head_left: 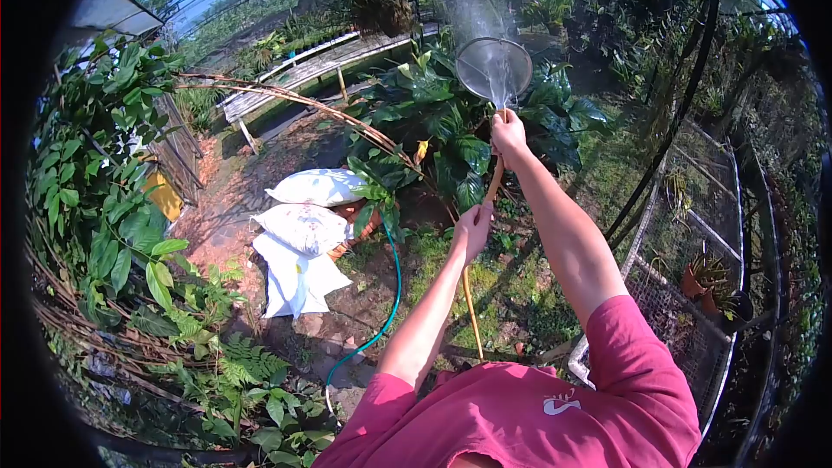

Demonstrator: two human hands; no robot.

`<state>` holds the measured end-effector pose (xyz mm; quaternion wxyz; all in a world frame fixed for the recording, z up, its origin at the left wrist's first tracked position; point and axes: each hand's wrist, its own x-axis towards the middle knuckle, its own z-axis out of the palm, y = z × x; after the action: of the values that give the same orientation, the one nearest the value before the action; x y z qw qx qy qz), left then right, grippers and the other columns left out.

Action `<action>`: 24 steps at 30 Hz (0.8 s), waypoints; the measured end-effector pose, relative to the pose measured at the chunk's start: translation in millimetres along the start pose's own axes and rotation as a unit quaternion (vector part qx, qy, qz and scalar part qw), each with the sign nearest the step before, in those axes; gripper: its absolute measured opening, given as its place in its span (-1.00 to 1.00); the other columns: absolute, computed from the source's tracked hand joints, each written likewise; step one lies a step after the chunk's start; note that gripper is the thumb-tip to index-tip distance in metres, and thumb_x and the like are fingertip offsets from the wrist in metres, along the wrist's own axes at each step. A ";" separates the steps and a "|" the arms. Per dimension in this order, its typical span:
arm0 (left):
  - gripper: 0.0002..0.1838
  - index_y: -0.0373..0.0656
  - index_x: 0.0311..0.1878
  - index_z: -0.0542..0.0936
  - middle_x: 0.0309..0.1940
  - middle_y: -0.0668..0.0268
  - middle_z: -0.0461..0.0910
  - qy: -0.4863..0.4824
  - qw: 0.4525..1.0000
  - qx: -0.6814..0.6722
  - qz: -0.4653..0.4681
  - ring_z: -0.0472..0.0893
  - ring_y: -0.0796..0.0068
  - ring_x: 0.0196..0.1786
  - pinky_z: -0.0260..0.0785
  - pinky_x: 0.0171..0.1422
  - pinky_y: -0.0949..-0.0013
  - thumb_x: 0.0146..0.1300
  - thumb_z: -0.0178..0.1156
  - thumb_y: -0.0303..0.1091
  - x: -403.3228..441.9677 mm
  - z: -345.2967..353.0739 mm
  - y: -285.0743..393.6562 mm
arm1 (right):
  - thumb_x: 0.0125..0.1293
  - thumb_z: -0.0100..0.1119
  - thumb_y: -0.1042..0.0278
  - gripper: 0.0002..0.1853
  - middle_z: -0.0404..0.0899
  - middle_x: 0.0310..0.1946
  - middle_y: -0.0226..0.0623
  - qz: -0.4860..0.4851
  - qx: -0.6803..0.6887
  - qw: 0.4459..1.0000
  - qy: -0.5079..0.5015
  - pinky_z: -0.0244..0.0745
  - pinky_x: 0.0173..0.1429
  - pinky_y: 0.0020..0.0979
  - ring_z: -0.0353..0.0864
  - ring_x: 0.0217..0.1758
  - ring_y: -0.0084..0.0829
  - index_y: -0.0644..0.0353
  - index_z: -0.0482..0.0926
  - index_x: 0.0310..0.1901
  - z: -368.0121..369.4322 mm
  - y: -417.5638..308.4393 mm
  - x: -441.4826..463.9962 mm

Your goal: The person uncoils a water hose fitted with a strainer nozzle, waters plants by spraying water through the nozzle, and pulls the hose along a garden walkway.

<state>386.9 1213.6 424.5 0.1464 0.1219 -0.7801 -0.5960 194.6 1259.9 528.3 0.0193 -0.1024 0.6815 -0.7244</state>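
Observation:
Both arms reach forward over the garden. My right hand is closed around the upper end of a tan hose, just below a round mesh strainer. Water sprays from the hose end across the mesh and outward as mist. Lower down, my left hand is wrapped round the same hose, whose rest hangs down towards my body. Broad-leaved dark green plants stand behind and around the strainer.
White sacks lie stacked on the ground at left, beside a green hose. Behind them stands a long slatted bench. A wire mesh rack with potted plants is at right. Leafy vines fill the left side.

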 end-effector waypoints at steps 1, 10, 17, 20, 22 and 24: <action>-0.44 -0.17 -0.36 0.55 -0.61 0.53 0.32 -0.003 1.000 0.003 0.003 0.30 0.67 -0.49 0.12 -0.39 0.44 0.49 0.01 0.18 1.5 -0.5 -4.6 | 0.50 -0.01 0.29 -0.75 0.41 -0.56 -0.43 0.002 0.002 1.000 -0.004 0.33 -0.66 -0.39 0.39 -0.69 -0.53 0.16 0.45 0.12 1.1 3.1 1.1; -0.42 -0.18 -0.38 0.57 -0.61 0.51 0.37 -0.013 1.000 0.019 0.012 0.32 0.67 -0.49 0.13 -0.39 0.44 0.48 0.03 0.19 11.1 8.8 -25.2 | 0.54 -0.03 0.26 -0.73 0.32 -0.64 -0.44 0.043 -0.024 0.998 0.039 0.25 -0.68 -0.41 0.31 -0.74 -0.53 0.11 0.42 0.17 -11.8 20.6 5.6; -0.38 -0.21 -0.36 0.59 -0.63 0.46 0.37 -0.049 0.998 0.034 0.008 0.31 0.62 -0.48 0.13 -0.36 0.41 0.45 0.02 0.24 16.5 35.2 -11.3 | 0.54 -0.05 0.27 -0.81 0.31 -0.60 -0.47 0.055 0.057 0.994 0.079 0.25 -0.69 -0.45 0.31 -0.70 -0.56 0.07 0.41 0.09 -58.2 20.8 7.5; -0.39 -0.19 -0.36 0.60 -0.61 0.48 0.37 -0.068 0.997 0.028 0.021 0.30 0.63 -0.47 0.13 -0.36 0.42 0.46 0.02 0.23 15.9 48.5 -10.1 | 0.54 -0.05 0.28 -0.81 0.30 -0.60 -0.47 0.045 0.064 0.994 0.079 0.25 -0.69 -0.45 0.31 -0.70 -0.57 0.08 0.40 0.08 -78.4 23.5 6.5; -0.41 -0.18 -0.35 0.61 -0.61 0.49 0.37 -0.078 0.996 0.028 0.034 0.29 0.64 -0.47 0.12 -0.36 0.43 0.47 0.02 0.22 24.6 61.6 -26.3 | 0.54 -0.05 0.28 -0.80 0.30 -0.60 -0.48 0.035 0.072 0.993 0.088 0.25 -0.69 -0.46 0.31 -0.70 -0.57 0.09 0.40 0.10 -87.7 23.9 2.6; -0.43 -0.15 -0.36 0.60 -0.60 0.53 0.34 -0.109 0.994 0.014 0.014 0.27 0.66 -0.48 0.12 -0.36 0.46 0.48 0.03 0.20 26.8 69.8 -29.9 | 0.54 -0.05 0.26 -0.76 0.32 -0.60 -0.47 0.026 0.072 0.992 0.104 0.26 -0.69 -0.47 0.30 -0.70 -0.58 0.06 0.40 0.16 -98.6 24.5 -2.3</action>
<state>336.5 1258.5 380.6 0.0673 0.0478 -0.8013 -0.5925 176.9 1355.5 498.8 -0.0259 -0.0070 0.6285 -0.7774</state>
